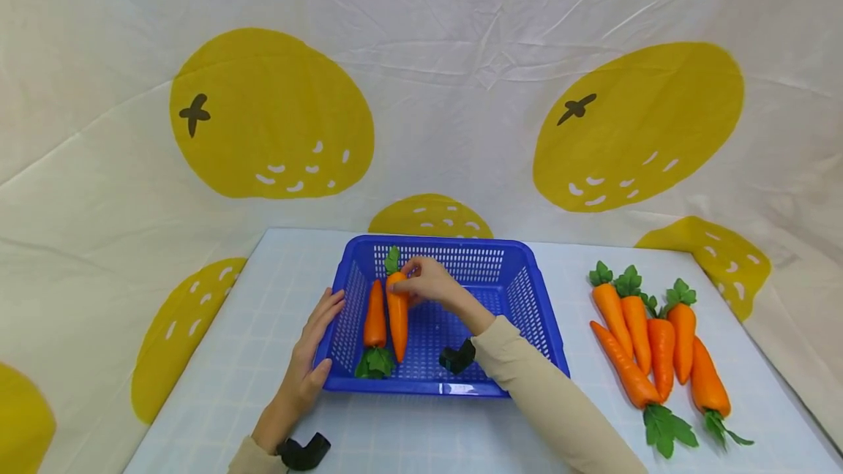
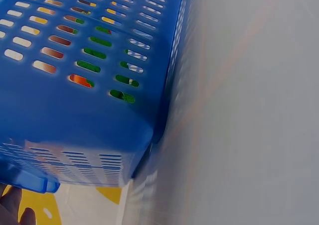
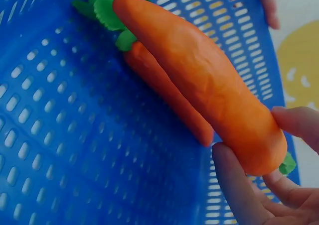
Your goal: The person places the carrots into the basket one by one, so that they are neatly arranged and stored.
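A blue slotted basket (image 1: pixel 535 313) stands in the middle of the table. One toy carrot (image 1: pixel 375 317) lies inside it with its leaves toward me. My right hand (image 1: pixel 431 282) pinches a second carrot (image 1: pixel 398 313) by its thick leafy end, just to the right of the first. In the right wrist view this held carrot (image 3: pixel 199 80) hangs over the lying carrot (image 3: pixel 164 93), with my fingertips (image 3: pixel 234 185) round its thick end. My left hand (image 1: pixel 309 357) rests flat against the basket's left outer wall (image 2: pixel 75 110), fingers straight.
Several more toy carrots (image 1: pixel 648 346) with green leaves lie in a row on the table right of the basket. The table (image 1: pixel 230 379) has a light squared cover. A white cloth with yellow fruit prints (image 1: pixel 270 115) hangs behind and at both sides.
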Tool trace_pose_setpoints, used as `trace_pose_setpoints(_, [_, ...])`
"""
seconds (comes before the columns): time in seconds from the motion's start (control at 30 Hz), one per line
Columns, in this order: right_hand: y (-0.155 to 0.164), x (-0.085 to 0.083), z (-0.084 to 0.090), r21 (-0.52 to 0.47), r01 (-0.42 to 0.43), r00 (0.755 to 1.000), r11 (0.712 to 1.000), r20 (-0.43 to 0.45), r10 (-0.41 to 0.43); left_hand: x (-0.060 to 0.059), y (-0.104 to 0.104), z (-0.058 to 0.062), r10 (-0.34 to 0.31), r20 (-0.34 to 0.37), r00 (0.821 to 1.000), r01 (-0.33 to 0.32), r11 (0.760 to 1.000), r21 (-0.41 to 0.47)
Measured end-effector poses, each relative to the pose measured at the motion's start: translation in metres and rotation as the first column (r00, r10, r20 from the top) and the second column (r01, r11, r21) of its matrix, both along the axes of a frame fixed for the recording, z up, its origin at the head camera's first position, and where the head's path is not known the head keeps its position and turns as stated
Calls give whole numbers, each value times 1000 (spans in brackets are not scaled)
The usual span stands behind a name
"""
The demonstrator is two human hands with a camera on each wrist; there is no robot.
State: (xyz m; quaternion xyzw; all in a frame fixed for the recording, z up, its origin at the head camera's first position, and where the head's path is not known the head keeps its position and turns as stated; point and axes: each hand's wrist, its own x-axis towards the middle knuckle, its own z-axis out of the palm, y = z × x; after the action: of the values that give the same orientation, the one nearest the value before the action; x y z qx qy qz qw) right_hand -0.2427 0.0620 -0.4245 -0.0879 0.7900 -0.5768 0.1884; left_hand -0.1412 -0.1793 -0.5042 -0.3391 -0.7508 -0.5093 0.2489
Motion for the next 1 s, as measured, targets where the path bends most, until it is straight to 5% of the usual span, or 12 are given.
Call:
trace_pose_setpoints(0.4, [-1, -5, -25, 78, -44, 994, 996, 103, 36, 1, -1, 0, 3, 6, 1000, -3, 1000, 3])
trace_pose_setpoints(1.0, [-6, -4, -29, -13, -109, 974, 994, 199, 109, 0, 1, 0, 10, -3, 1000, -10, 1000, -1])
